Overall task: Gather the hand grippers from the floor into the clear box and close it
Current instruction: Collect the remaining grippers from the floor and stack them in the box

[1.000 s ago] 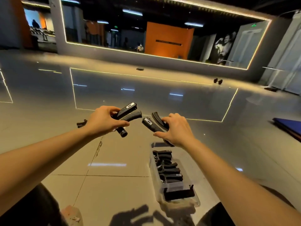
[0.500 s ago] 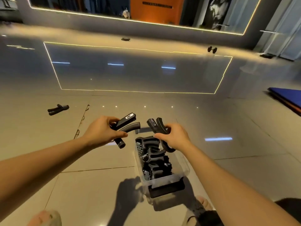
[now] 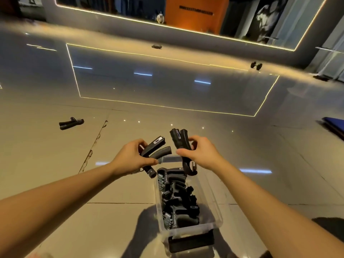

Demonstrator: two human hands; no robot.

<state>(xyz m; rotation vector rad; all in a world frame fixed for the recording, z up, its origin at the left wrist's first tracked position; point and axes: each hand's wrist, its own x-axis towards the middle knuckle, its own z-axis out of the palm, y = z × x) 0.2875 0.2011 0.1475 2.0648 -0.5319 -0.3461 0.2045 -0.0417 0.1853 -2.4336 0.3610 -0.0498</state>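
My left hand [image 3: 130, 158] holds a black hand gripper [image 3: 155, 148] just above the far left end of the clear box [image 3: 214, 207]. Over the box's far end, a second black hand gripper [image 3: 179, 140] is gripped in my right hand [image 3: 202, 153], handles pointing up. The open box stands on the floor between my arms and holds several black grippers [image 3: 176, 198] with metal springs. One more hand gripper [image 3: 71, 123] lies on the tiles at the left. Another dark object, maybe a gripper [image 3: 156, 46], lies far off near the wall.
A small dumbbell [image 3: 256, 65] rests on the floor at the far right. A blue mat [image 3: 335, 125] juts in at the right edge. A mirrored wall with a light strip runs along the back. A dark lid or handle piece [image 3: 191, 243] sits at the box's near end.
The view has tilted down and closer to the box. Both hands, each with its gripper, have come lower, and the right-hand gripper now stands more upright over the box's far end.
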